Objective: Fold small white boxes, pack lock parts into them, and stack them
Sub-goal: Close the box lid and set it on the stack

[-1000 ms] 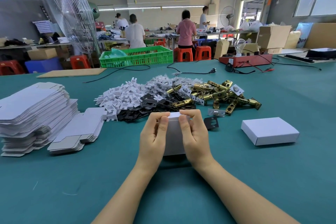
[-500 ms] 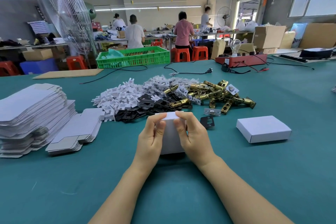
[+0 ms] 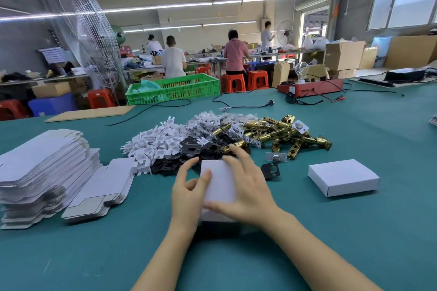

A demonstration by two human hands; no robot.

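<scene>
Now I see L hand [image 3: 186, 192] gripping white box [image 3: 218, 181] w/ curled fingers; R hand [image 3: 246, 186] flat on it, fingers spread.

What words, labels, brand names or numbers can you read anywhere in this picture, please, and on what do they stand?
None can be read.
White box held by the left hand and right hand: blank.
Closed box and flat blanks: no print visible.
Sheet on the far left wall: lines too blurred to read.
White label on the red device: too small to read.
Orange sign by the doorway: blurred.
</scene>
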